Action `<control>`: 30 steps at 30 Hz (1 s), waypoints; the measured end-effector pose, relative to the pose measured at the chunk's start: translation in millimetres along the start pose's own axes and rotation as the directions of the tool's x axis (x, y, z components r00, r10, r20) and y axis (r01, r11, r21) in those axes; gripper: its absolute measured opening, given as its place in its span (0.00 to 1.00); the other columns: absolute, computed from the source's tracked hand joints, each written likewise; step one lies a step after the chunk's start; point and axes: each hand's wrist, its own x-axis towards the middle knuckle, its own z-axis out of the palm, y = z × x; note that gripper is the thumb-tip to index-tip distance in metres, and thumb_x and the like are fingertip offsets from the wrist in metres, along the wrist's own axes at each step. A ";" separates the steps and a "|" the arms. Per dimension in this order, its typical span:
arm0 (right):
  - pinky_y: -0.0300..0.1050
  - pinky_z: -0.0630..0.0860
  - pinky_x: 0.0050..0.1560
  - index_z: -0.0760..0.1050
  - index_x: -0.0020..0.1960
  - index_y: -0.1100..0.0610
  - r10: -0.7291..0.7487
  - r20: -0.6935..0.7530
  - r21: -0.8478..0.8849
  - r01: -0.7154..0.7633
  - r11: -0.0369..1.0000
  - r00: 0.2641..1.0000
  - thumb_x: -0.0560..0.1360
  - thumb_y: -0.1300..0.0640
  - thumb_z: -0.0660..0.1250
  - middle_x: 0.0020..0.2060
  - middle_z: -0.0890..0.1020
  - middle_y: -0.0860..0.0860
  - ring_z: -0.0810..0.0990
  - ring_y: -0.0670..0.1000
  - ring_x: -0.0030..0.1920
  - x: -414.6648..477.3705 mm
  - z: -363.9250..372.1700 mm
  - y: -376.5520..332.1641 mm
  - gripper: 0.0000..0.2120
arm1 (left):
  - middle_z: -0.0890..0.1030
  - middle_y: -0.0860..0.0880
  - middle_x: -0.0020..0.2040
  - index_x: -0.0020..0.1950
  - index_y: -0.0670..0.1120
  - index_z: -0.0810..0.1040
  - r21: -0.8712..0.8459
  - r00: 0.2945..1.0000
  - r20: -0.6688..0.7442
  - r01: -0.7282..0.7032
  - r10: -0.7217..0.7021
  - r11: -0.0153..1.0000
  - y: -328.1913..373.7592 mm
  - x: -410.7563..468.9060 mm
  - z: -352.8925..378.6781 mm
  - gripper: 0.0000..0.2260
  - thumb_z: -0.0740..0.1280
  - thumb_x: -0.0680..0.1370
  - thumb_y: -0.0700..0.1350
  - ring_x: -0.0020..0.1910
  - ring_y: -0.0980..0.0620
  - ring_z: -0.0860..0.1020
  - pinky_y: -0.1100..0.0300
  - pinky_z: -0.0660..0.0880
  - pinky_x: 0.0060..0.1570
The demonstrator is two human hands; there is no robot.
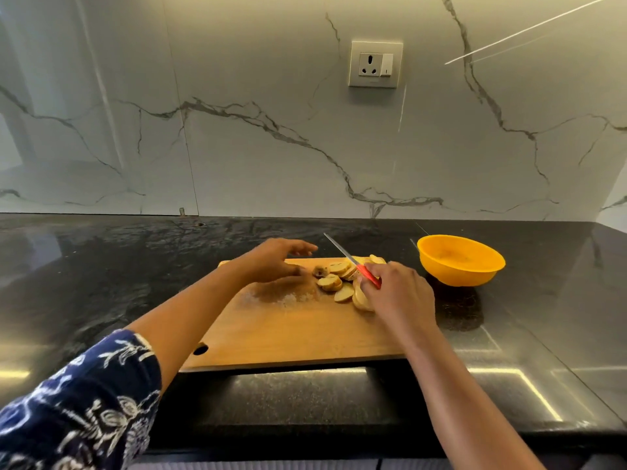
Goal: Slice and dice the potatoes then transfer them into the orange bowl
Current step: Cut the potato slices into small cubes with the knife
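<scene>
Several round potato slices (334,281) lie in a loose heap on the far right part of a wooden cutting board (288,330). A small dark end piece (320,271) sits at the heap's left. My right hand (397,293) grips the red handle of a knife (353,262), whose blade points up and away over the slices. My left hand (274,259) hovers over the board's far left part with fingers spread, just left of the end piece. The orange bowl (461,261) stands to the right of the board and looks empty.
The board lies on a black stone counter (101,266) whose front edge runs just below the board. A marble wall with a socket (375,64) rises behind. Wet crumbs (288,300) mark the board's middle.
</scene>
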 end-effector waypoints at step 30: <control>0.41 0.74 0.55 0.72 0.69 0.47 -0.152 0.100 0.063 0.146 0.987 0.983 0.78 0.42 0.62 0.60 0.79 0.46 0.77 0.47 0.58 -20.5 5.5 -17.2 0.21 | 0.81 0.55 0.54 0.63 0.53 0.76 0.135 0.919 -0.386 -0.023 0.074 0.991 -11.0 -115.8 -2.4 0.33 0.63 0.65 0.71 0.46 0.59 0.78 0.63 0.77 0.48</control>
